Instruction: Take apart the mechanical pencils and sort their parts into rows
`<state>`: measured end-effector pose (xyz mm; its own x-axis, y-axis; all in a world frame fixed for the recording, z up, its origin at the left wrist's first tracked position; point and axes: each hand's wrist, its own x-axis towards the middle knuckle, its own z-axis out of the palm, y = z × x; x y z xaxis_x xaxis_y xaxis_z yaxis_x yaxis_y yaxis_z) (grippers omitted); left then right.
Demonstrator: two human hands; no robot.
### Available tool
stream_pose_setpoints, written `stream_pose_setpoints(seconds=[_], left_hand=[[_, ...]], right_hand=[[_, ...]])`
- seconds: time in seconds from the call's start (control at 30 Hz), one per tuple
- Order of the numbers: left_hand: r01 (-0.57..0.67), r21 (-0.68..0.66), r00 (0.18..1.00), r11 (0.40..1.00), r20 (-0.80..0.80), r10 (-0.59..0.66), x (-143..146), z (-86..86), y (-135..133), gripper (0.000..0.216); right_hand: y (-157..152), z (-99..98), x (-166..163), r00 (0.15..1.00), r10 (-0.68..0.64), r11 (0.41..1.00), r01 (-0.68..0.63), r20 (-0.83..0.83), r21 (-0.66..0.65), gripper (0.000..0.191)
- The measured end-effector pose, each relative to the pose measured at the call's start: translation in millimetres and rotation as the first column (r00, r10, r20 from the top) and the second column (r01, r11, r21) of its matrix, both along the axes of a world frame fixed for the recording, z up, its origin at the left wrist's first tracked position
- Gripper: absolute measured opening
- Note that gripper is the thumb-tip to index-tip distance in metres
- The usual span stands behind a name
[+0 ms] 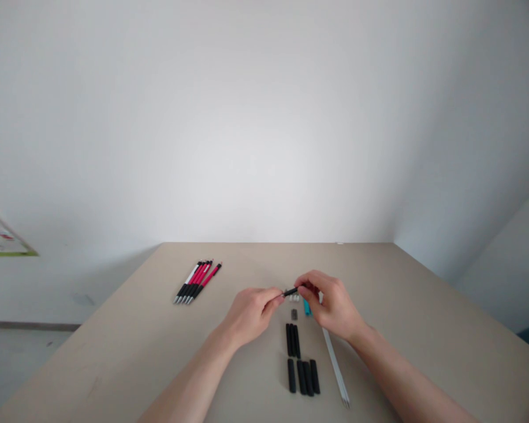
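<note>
The slim black piece [291, 291] is between the two grips, held in the air above the table [127, 364] and tilted a little, its end at the right grip higher in view than its end at the left grip. The left grip [252, 311] pinches one end between thumb and fingers; the right grip [330, 302] pinches the other end, its fingers curled. Only the short middle of the piece shows between them.

Just below the piece, in the gap between the grips, are some small white parts [294, 298]; they seem to lie on the table, though they are too small and too covered to make out well. Teal parts [307, 307] lie just left of the right grip, partly hidden by it. A little nearer the body than the gap are small grey parts [294, 314]. Nearer still, three black tubes [293, 341] lie side by side, and below them is a closer row of four black tubes [308, 378], the leftmost set slightly apart from the others.

Thin white rods [335, 367] run from beneath the right grip toward the body, their metal tips at the near end. Beyond the left grip and well to its left lies a slanted group of pens [198, 283], one white and the others red, with black lower parts and silver tips.
</note>
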<state>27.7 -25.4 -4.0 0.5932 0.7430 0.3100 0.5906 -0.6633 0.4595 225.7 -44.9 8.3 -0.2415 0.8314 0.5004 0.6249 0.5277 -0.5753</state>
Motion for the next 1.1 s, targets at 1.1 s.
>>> stream_pose_setpoints(seconds=[1.1], left_hand=[[0.096,-0.129,0.995,0.987,0.010,-0.096,-1.5,0.4,-2.1,0.031]], right_hand=[[-8.6,14.0,10.9,0.910,0.286,0.939,-0.204,0.299,-0.277,0.016]])
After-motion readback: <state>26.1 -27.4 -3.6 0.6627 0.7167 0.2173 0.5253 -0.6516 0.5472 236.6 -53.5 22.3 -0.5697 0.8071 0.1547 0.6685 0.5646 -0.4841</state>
